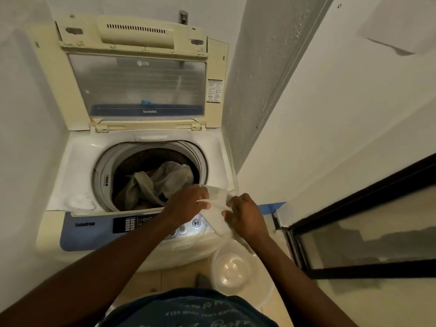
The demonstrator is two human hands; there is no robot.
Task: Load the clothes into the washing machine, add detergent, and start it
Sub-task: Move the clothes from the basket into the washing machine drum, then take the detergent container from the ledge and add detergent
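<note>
A pale, crumpled cloth (218,208) is pinched between the left hand (188,204) and right hand (245,214) above the washing machine's (77,161) front-right corner, over the control panel (99,228). More light clothes (160,182) lie bunched in the drum, whose depths are dark; the cloth and hands hide part of the panel's buttons.

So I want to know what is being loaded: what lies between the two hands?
In the head view, a white cloth spans between the left hand and right hand; both grip it above the control panel.
</note>
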